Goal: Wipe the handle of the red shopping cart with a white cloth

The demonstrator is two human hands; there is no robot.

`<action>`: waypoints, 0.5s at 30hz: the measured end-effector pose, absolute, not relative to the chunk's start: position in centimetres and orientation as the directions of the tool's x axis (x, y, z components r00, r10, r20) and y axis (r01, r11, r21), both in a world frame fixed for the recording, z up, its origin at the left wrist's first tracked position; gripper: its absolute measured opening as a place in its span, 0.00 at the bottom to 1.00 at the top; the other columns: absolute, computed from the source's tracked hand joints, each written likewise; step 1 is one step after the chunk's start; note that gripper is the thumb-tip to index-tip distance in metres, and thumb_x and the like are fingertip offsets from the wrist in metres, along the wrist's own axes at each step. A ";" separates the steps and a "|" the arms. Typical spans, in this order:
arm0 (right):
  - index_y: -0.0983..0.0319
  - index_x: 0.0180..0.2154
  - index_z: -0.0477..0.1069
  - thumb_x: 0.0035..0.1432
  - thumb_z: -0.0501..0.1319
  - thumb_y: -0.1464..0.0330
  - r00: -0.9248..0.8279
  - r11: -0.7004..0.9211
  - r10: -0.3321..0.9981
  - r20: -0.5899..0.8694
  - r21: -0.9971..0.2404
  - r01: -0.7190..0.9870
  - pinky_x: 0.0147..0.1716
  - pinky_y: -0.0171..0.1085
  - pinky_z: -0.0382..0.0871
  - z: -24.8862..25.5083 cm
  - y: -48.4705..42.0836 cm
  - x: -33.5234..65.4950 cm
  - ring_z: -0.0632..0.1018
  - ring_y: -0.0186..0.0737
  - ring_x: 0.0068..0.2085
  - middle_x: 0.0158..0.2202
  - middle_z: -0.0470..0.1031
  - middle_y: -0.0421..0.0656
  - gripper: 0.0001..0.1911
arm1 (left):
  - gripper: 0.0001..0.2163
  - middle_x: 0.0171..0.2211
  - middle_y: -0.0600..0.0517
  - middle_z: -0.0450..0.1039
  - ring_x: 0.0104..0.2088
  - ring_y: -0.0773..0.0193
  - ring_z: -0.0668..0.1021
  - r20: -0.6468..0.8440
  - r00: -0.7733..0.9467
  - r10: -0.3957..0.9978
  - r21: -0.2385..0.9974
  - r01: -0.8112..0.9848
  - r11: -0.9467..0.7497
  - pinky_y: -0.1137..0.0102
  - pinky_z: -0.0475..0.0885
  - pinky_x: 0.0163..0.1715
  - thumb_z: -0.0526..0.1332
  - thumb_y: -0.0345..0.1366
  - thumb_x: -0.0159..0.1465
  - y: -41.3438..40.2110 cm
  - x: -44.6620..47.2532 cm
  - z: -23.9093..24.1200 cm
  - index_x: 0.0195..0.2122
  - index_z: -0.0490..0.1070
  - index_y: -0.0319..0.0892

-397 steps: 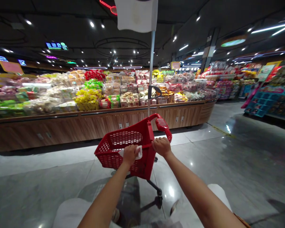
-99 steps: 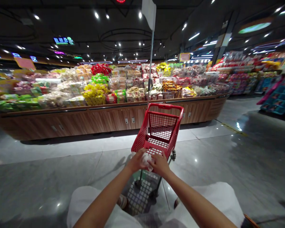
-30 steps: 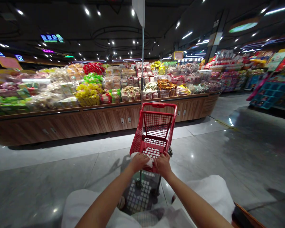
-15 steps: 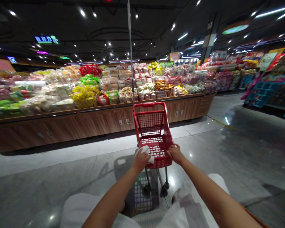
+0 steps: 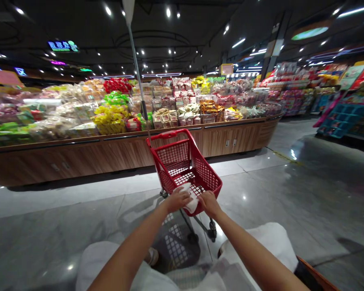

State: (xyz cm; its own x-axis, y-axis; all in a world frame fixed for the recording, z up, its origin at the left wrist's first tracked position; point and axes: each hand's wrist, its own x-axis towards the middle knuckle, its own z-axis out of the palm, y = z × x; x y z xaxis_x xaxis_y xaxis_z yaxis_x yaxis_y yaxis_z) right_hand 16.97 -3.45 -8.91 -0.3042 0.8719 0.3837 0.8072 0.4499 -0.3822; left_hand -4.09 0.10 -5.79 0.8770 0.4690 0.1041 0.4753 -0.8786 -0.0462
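A small red shopping cart [image 5: 182, 161] stands on the floor in front of me, its basket empty. A thin pole [image 5: 136, 68] with a white flag rises from its far end. My left hand [image 5: 176, 199] presses a white cloth [image 5: 190, 201] against the cart's near rim, fingers closed over it. My right hand [image 5: 210, 203] grips the same rim just to the right of the cloth. Both forearms reach forward from the bottom of the view.
A long wooden display counter [image 5: 109, 151] piled with packaged snacks runs across behind the cart. More stocked shelves [image 5: 291, 93] and blue racks [image 5: 342, 121] stand at the right. The grey tiled floor [image 5: 291, 190] is glossy. My white-clad knees [image 5: 267, 246] show at the bottom.
The cart has swung so its far end and pole now point left. My right hand has moved in from the right corner of the rim to beside the cloth.
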 end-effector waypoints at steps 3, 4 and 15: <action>0.62 0.24 0.70 0.67 0.45 0.64 -0.371 0.475 0.875 0.313 -0.395 0.786 0.42 0.37 0.57 -8.6 -2.9 17.7 0.71 0.35 0.33 0.27 0.72 0.39 0.24 | 0.15 0.49 0.48 0.73 0.53 0.60 0.71 0.099 0.852 0.514 -0.058 0.521 -0.852 0.56 0.54 0.61 0.58 0.31 0.64 2.6 -7.7 -4.3 0.52 0.69 0.49; 0.62 0.22 0.69 0.66 0.46 0.64 -0.381 0.476 0.875 0.297 -0.398 0.784 0.41 0.36 0.56 -8.5 -2.6 17.9 0.70 0.34 0.32 0.25 0.71 0.39 0.24 | 0.15 0.49 0.47 0.73 0.52 0.59 0.71 0.109 0.827 0.552 -0.066 0.560 -0.826 0.56 0.54 0.61 0.59 0.30 0.63 3.6 -8.8 -3.8 0.51 0.69 0.48; 0.60 0.35 0.74 0.66 0.50 0.63 -0.347 0.394 0.918 0.195 -0.335 0.856 0.45 0.38 0.58 -5.9 -3.4 13.7 0.75 0.39 0.40 0.36 0.77 0.43 0.16 | 0.18 0.53 0.45 0.70 0.57 0.49 0.65 0.170 0.541 0.824 -0.088 0.841 -0.534 0.44 0.53 0.56 0.55 0.30 0.61 4.0 -12.3 -2.7 0.52 0.67 0.47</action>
